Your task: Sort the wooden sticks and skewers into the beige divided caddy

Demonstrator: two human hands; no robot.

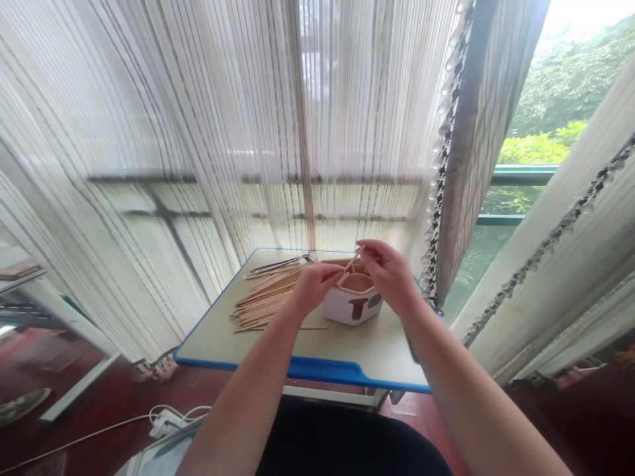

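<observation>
Both my hands hold one thin wooden stick by its two ends, tilted above a white box. My left hand pinches the lower end near the box's left rim. The upper end sits between the fingertips of my right hand, over the box's right side. Brown compartments show inside the box, and a brown mark is on its front. A spread of wooden sticks lies to the left of my left hand, one stick reaching out in front of the box. Behind them rests a metal utensil, its kind unclear.
The small table has a blue edge. Striped curtains hang right behind it, parted at the right by a window. On the floor at lower left lie a white cable and a power strip. Another table stands at far left.
</observation>
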